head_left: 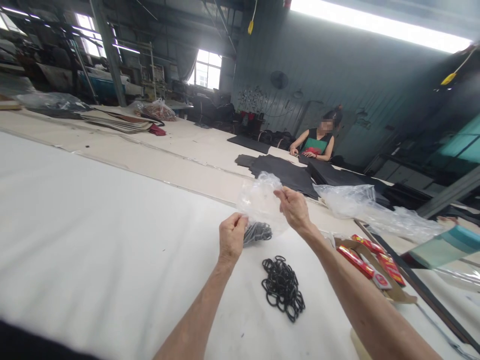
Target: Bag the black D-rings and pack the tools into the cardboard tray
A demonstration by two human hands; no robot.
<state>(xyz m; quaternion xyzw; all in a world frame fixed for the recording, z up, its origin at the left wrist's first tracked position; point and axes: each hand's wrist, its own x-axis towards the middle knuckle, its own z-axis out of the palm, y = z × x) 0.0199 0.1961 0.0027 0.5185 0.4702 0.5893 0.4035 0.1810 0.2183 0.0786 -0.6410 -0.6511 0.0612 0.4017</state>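
Observation:
A clear plastic bag (258, 197) is stretched between my two hands above the white-covered table. My left hand (231, 236) pinches its near left edge, fingers closed. With fingers also closed, my right hand (294, 206) grips the bag's upper right side. Dark, ring-like bands (258, 233) are bunched at the lower part of the bag and look grey through the plastic. A loose pile of black rings (283, 287) lies on the white surface (131, 240), between my forearms and below the bag. What the rings are made of, I cannot tell.
Right of my forearm sits a cardboard box (399, 295) with red packets (354, 260). Beyond the bag lie stacked black sheets (283, 172) and crumpled plastic film (386, 212). A teal-lidded container (446, 245) stands at far right. Across the table a person (317, 142) handles dark sheets.

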